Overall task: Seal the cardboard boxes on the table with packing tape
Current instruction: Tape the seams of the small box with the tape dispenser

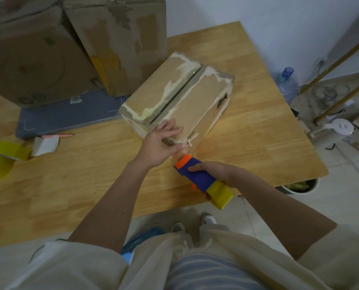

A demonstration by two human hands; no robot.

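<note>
On table point(258, 122), cardboard box point(195, 95) lying diagonally, seam running near-left to far-right

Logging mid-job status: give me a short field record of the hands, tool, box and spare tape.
left hand: rests on the small brown cardboard box, at its near end
right hand: grips the blue, orange and yellow tape dispenser
box seam: centre gap open, old tape residue
spare tape: yellow roll on wooden table, far left

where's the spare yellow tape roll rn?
Head view: the yellow tape roll lies on the wooden table at the far left edge, beside a white paper scrap, below the grey mat.
</note>
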